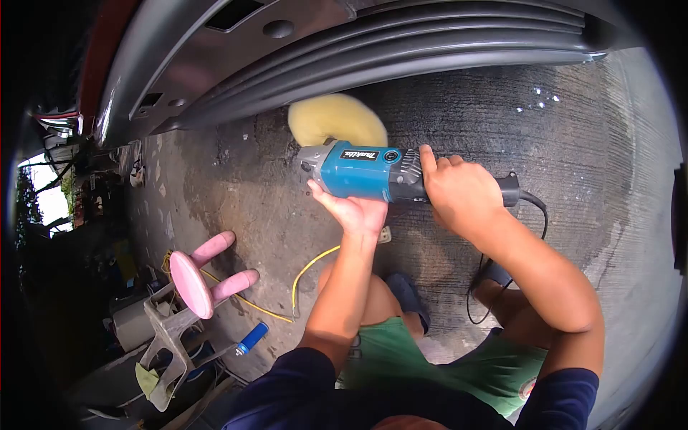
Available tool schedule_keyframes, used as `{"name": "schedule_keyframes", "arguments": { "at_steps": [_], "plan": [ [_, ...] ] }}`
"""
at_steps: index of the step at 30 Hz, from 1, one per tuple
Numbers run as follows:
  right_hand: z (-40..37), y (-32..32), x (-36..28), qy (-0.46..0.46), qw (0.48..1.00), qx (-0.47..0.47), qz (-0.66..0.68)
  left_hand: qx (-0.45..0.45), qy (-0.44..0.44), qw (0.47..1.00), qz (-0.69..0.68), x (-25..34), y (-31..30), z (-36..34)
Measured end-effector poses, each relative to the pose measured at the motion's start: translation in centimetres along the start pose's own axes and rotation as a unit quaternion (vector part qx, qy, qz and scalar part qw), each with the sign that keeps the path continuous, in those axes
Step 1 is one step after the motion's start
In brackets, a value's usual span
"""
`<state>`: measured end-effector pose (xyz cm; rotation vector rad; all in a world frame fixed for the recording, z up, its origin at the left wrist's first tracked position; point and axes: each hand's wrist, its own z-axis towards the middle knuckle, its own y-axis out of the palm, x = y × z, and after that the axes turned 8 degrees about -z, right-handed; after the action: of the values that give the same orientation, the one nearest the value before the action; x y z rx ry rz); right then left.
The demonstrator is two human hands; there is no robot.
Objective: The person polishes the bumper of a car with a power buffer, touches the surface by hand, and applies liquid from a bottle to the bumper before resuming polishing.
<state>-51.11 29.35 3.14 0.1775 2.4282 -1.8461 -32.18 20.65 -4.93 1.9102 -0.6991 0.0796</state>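
Observation:
A teal and black power polisher (358,172) lies level across the middle of the view, with a round yellow pad (337,120) at its front end, close to a grey car body panel (401,63). My left hand (352,209) supports the tool's teal body from below, thumb up by the metal head. Around the black rear handle, my right hand (462,188) is wrapped, with its index finger extended along the housing. A black cord (537,204) leaves the handle's end and loops down near my foot.
Wet concrete floor (573,165) lies under the panel. At the lower left are a pink stool (192,285), a grey stand (166,344), a blue can (252,338) and a yellow cord (295,290). A white socket block (385,234) sits beyond my left wrist.

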Motion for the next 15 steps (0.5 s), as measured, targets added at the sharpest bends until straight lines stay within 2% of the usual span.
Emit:
{"name": "schedule_keyframes", "arguments": {
  "at_steps": [2,5,7,10,13,15],
  "plan": [
    [-0.5,0.2,0.2,0.010,0.999,0.008,-0.051,-0.017,-0.031,0.999,-0.021,-0.9,-0.7,0.4],
    [-2.5,0.6,1.1,0.045,0.990,0.046,-0.123,-0.138,-0.094,0.985,-0.038,-3.1,-1.6,0.4],
    [-4.8,-0.6,1.4,0.067,0.983,0.054,-0.161,-0.125,-0.159,0.978,-0.048,-4.7,-1.7,0.2],
    [-8.0,-1.0,1.4,0.123,0.971,0.031,-0.205,-0.042,-0.244,0.966,-0.077,-7.0,-1.9,-0.4],
    [-11.6,-1.1,1.7,0.152,0.959,0.047,-0.236,-0.109,-0.310,0.939,-0.099,-8.1,-2.1,-1.9],
    [-12.7,-2.2,1.0,0.164,0.951,0.066,-0.254,-0.116,-0.326,0.934,-0.089,-7.8,-1.8,-2.2]
  ]
}}
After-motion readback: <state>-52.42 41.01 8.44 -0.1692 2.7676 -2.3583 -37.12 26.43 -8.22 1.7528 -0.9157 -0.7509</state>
